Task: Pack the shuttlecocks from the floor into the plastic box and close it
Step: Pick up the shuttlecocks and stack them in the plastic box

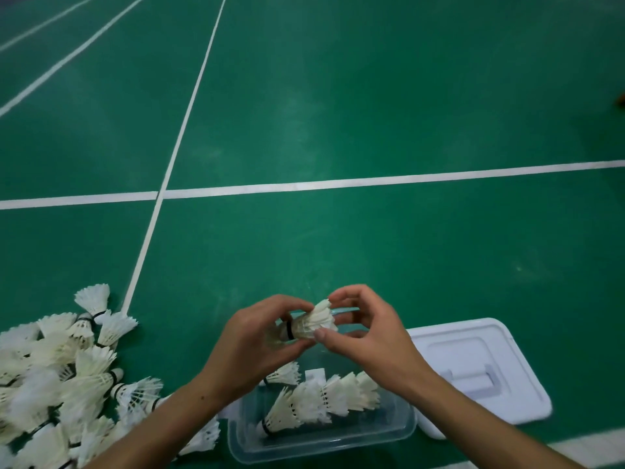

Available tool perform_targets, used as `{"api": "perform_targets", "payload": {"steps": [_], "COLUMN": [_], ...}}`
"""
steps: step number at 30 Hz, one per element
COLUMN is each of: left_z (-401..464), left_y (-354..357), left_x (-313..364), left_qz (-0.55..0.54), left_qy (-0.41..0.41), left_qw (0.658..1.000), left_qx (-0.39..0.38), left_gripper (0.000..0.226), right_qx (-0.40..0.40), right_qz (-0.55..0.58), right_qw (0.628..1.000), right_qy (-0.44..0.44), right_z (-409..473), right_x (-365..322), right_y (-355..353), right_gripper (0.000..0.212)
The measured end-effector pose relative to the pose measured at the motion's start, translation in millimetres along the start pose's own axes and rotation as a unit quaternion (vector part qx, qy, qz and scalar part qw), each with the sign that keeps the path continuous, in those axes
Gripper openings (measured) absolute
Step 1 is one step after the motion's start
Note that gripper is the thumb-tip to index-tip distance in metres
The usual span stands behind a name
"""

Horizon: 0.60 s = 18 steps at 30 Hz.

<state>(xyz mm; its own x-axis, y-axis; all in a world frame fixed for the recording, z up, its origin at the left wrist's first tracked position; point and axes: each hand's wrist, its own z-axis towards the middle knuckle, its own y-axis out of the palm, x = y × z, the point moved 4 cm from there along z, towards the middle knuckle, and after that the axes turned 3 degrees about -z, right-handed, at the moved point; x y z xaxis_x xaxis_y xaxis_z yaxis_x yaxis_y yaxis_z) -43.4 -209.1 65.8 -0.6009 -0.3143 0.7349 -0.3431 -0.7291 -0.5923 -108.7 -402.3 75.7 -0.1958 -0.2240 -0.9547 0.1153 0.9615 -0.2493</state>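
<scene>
Both hands hold one white feather shuttlecock (pixel 313 321) above the clear plastic box (pixel 402 431). My left hand (pixel 257 343) grips its cork end with the black band. My right hand (pixel 365 328) pinches the feather skirt between thumb and fingers. Inside the box lies a nested row of shuttlecocks (pixel 321 402), and another shuttlecock (pixel 284 374) lies behind it. A large pile of loose shuttlecocks (pixel 64 377) covers the floor at the lower left. The white lid (pixel 480 370) lies on the floor to the right of the box.
The green court floor (pixel 372 96) stretches away, crossed by white lines (pixel 372 181). A small dark object (pixel 621 98) shows at the far right edge.
</scene>
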Motion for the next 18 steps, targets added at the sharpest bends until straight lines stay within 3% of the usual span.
{"api": "perform_targets", "payload": {"steps": [3,7,12,18], "left_z": [-2,-14,-25,-27], "left_y": [1,0,-10,-35], "left_x": [-7,-15,-14,-11], "left_qz": [0.016,0.023,0.024,0.031], "left_qy": [-0.019,-0.050,-0.062,-0.074], "left_qw": [1.000,0.998,0.998,0.994], "left_qx": [-0.013,-0.018,0.017,0.076], "left_gripper": [0.053,0.057,0.051,0.042], "right_qx": [0.018,0.046,0.008,-0.031], "right_qz": [-0.026,-0.170,-0.312,-0.329], "right_qw": [0.999,0.983,0.949,0.942], "right_qy": [0.015,0.054,0.045,0.065], "right_z": [-1,-9,1,29], "right_x": [15,48,82,109], "right_y": [-9,-13,19,47], "right_gripper": [0.043,0.037,0.031,0.041]}}
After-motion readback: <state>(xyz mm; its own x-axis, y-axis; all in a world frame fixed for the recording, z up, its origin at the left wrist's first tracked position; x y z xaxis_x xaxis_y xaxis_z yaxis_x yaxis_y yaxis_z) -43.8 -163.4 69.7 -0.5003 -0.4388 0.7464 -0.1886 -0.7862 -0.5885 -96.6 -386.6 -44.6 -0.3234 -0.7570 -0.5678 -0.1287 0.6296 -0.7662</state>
